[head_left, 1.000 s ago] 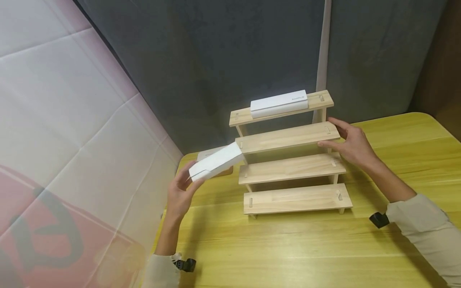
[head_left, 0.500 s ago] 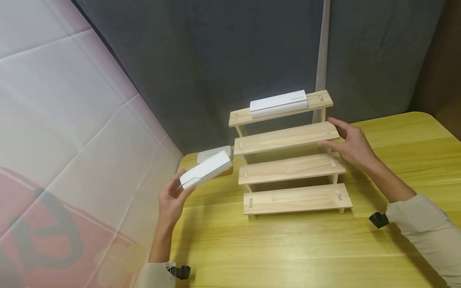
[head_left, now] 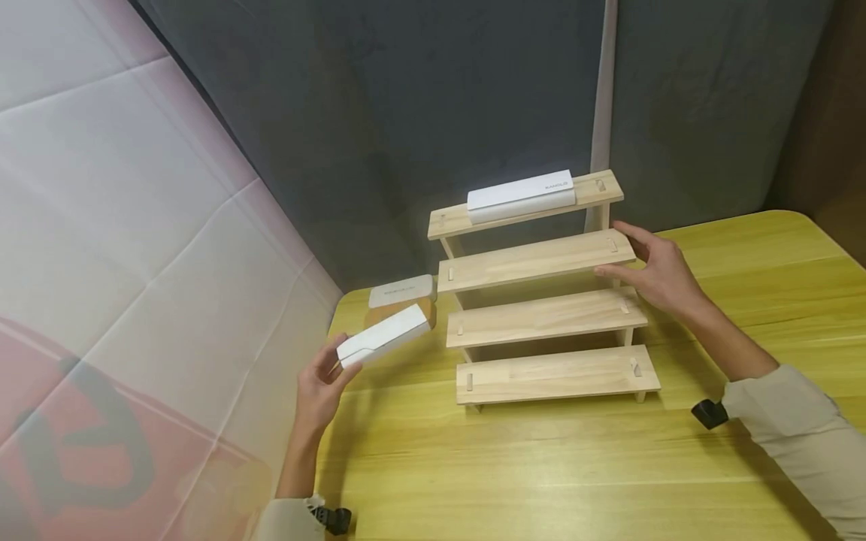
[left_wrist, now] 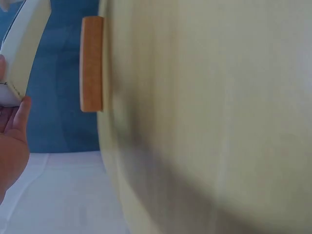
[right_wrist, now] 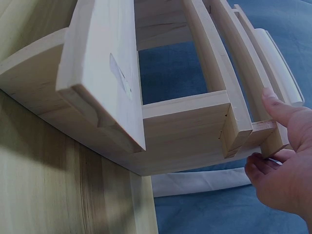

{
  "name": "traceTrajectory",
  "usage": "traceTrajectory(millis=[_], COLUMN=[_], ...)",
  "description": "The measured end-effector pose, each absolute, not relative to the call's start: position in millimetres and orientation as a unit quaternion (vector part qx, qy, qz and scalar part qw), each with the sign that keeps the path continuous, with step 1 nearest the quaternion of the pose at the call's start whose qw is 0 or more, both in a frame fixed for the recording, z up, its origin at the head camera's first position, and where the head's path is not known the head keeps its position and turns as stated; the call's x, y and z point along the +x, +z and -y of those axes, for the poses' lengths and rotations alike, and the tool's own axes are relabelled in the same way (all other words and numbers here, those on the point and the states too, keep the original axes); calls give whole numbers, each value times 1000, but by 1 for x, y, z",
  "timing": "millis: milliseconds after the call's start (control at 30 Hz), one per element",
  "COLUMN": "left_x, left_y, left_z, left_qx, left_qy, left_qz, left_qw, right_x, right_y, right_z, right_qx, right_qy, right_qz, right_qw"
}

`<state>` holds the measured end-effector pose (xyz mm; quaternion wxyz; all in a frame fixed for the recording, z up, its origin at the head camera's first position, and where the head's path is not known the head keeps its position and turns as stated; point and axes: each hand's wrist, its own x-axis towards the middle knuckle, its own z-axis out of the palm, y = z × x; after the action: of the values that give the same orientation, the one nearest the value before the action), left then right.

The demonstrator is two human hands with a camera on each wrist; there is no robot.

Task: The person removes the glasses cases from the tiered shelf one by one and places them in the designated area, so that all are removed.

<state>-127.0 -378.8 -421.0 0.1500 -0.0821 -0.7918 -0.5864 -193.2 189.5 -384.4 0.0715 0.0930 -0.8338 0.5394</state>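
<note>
A long white box with a flap edge is pinched at its near-left end by my left hand, held tilted above the table left of the stand. The left wrist view shows only part of this box and the hand. My right hand grips the right end of the second-highest shelf of a four-step wooden display stand. In the right wrist view the right thumb lies on the shelf's edge, with the fingers curled below it. Another white box with dark lettering lies on the top shelf.
At the table's back left sits a box with a pale lettered top and an orange-brown side. Grey curtain hangs behind the yellowish wooden table. A white printed sheet stands along the left edge.
My left hand has drawn the white box left and down, away from the stand, uncovering more of the box behind. The right hand keeps its grip on the shelf end.
</note>
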Motion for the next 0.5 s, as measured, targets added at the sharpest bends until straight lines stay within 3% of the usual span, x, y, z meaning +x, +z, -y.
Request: traceTrajectory(millis=[367, 500], left_x=[-124, -128], left_y=[-452, -459], left_z=[409, 414], left_qx=[-87, -75], left_qy=[-563, -488], left_qz=[820, 869], left_qw=[57, 34], right_x=[-193, -192], right_y=[-384, -383], right_z=[-188, -189], right_qx=[91, 90], right_qy=[540, 540], right_qz=[834, 834], right_qw=[70, 69])
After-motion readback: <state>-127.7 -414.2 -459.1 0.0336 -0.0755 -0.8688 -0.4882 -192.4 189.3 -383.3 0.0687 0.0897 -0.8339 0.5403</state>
